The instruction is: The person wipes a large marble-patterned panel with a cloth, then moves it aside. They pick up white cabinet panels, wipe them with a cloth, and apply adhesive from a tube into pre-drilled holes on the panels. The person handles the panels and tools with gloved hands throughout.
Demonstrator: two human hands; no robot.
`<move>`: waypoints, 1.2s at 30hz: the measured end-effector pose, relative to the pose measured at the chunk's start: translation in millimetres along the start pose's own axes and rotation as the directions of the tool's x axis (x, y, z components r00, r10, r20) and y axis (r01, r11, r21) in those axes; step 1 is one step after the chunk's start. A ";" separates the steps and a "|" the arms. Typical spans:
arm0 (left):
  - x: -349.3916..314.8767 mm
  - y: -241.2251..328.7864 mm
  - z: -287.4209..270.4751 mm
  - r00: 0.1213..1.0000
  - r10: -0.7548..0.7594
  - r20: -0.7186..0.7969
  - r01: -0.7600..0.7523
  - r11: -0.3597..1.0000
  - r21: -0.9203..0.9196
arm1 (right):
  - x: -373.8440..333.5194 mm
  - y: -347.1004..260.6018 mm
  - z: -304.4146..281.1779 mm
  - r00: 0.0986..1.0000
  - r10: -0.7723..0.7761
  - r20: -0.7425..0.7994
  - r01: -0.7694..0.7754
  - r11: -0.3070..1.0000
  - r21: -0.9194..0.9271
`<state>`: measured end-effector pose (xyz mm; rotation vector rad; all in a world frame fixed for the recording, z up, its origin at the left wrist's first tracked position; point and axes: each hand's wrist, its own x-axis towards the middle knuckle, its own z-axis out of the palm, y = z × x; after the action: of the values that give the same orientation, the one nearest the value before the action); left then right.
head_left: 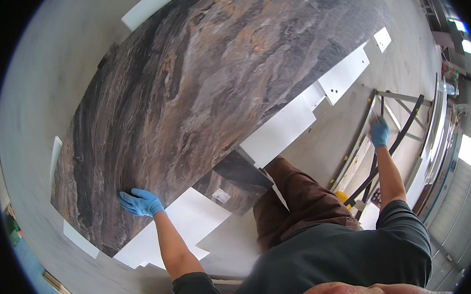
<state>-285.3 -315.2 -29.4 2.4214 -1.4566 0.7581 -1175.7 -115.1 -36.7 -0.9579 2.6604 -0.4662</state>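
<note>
Fingers [128,199] of my left hand [141,202] are spread flat in their blue glove, pressing on the near edge of the big marbled slab [205,89], not curled round anything. From that hand the slab stretches away toward one o'clock, its long axis running from seven o'clock up to one o'clock across the view, so the left hand is plainly the nearer one. Over at three o'clock my right hand [379,133], also gloved in blue, rests on a metal frame [399,96], well apart from the slab; I cannot tell whether its fingers close round the bar or just lie on it. White panels [278,136] poke out from under the slab's right edge, and a smaller offcut [232,187] lies just beside my knee. What carries the slab beneath is hidden.
</note>
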 end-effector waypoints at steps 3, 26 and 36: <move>-4.4 31.2 -21.6 0.995 -0.087 0.056 0.078 0.986 0.150 | 26.1 -135.6 31.9 0.880 -0.458 -0.126 0.455 0.736 0.502; -164.3 795.3 -163.1 0.819 -0.053 0.571 0.093 0.995 -0.042 | 786.4 193.4 -186.1 0.965 0.188 -0.184 -0.155 0.971 0.181; -173.1 812.0 -163.3 0.809 -0.091 0.581 0.120 0.993 -0.011 | 585.0 -155.9 -87.6 0.136 -0.988 -0.068 0.869 0.086 0.487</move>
<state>-1109.0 -508.5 -46.5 2.8077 -1.4708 -0.0730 -1553.8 -592.9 17.9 -2.3071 1.1182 -0.9885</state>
